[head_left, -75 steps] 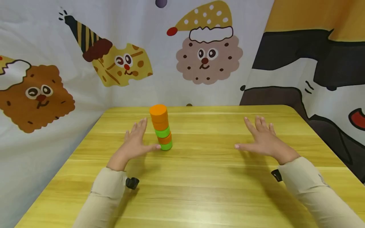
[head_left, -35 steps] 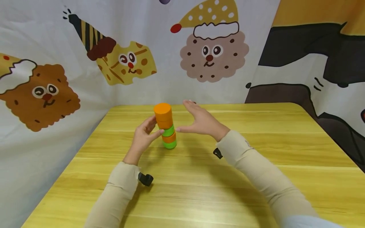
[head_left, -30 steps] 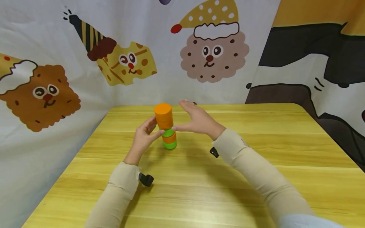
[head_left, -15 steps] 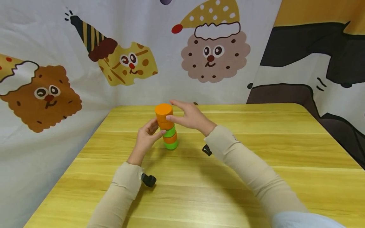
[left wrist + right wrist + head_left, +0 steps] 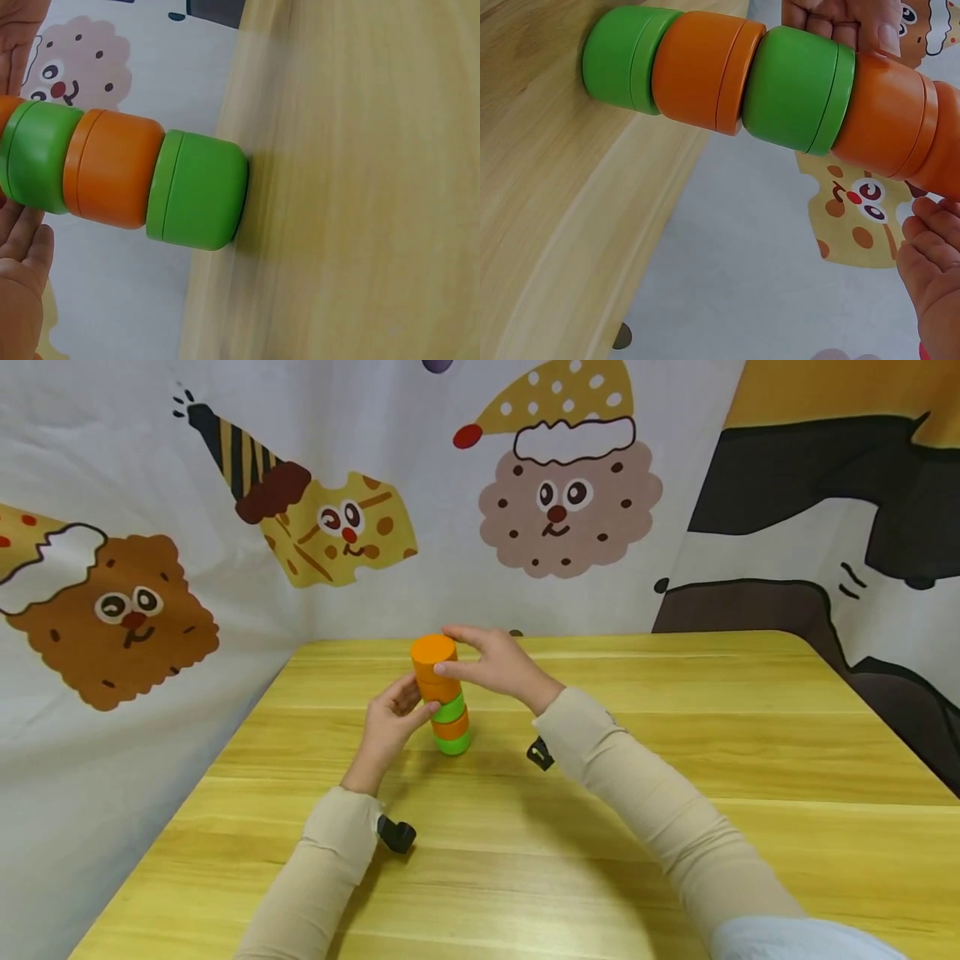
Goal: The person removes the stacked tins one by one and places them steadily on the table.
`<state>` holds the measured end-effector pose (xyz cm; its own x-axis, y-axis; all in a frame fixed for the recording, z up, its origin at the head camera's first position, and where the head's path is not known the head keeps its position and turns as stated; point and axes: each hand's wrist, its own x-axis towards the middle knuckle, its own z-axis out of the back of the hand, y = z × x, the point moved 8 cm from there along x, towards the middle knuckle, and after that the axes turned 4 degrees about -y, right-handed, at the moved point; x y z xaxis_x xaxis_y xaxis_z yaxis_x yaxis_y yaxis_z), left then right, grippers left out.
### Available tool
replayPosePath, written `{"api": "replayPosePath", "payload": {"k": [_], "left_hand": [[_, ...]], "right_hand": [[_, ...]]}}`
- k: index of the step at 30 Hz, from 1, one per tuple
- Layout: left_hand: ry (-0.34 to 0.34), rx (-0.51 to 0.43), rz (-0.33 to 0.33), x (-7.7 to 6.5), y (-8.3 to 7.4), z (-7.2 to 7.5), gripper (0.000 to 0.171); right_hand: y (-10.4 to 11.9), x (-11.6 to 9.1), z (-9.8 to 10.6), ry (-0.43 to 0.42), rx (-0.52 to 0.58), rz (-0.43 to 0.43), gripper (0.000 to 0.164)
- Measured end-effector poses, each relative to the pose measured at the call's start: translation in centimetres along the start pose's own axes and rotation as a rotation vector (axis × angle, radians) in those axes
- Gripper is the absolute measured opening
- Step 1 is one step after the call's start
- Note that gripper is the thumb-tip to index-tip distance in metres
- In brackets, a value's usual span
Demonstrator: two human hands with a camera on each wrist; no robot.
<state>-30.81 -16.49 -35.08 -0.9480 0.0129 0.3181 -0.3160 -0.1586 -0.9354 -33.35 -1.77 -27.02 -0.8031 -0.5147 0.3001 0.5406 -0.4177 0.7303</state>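
- The stack [image 5: 444, 692] of five round pieces stood on the table [image 5: 487, 877], well in from the far edge and nearer the left edge than the right.
- From the base up ran the bottom green piece [image 5: 199, 187], the lower orange piece [image 5: 116, 169], the upper green piece [image 5: 799, 90], the upper orange piece [image 5: 881, 112] and the top orange piece [image 5: 425, 667].
- The left hand [image 5: 386, 727] held the stack in a narrow grip, its thumb in front, about where the upper green piece met the upper orange piece, its fingers bent round the left side.
- The right hand [image 5: 506, 664] held the top orange piece from the right, thumb across the front, fingers reaching behind (how firmly, I could not tell).
- Wood ran on well to the right of the stack and toward the near side, under the right sleeve [image 5: 675, 827] and its shadow; the left sleeve [image 5: 300, 877] crossed the strip near the left edge.
- Behind the far edge hung the printed backdrop [image 5: 450, 585].
- The right hand's fingertips were partly hidden behind the stack in the head view, and both wrist views cut that hand off at the frame.
- The left wrist view lost the stack's upper end at its side; the right wrist view cropped the top orange piece.
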Motion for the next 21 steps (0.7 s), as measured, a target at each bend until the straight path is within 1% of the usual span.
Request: {"api": "replayPosePath", "payload": {"k": [5,11,15,21], "left_hand": [[-0.006,0.002,0.024,0.04,0.10,-0.09,0.052],[-0.034,0.029,0.047,0.08,0.23,-0.09,0.053],[-0.047,0.015,0.039,0.22,0.06,-0.17,0.053],[-0.050,0.005,0.027,0.36,0.05,-0.22,0.050]], "right_hand": [[-0.09,0.13,-0.02,0.014,0.007,-0.009,0.064],[-0.17,0.13,-0.10,0.017,-0.002,-0.007,0.062],[-0.16,0.20,-0.05,0.017,0.012,-0.010,0.060],[-0.16,0.28,-0.01,0.019,0.070,-0.025,0.059]]}}
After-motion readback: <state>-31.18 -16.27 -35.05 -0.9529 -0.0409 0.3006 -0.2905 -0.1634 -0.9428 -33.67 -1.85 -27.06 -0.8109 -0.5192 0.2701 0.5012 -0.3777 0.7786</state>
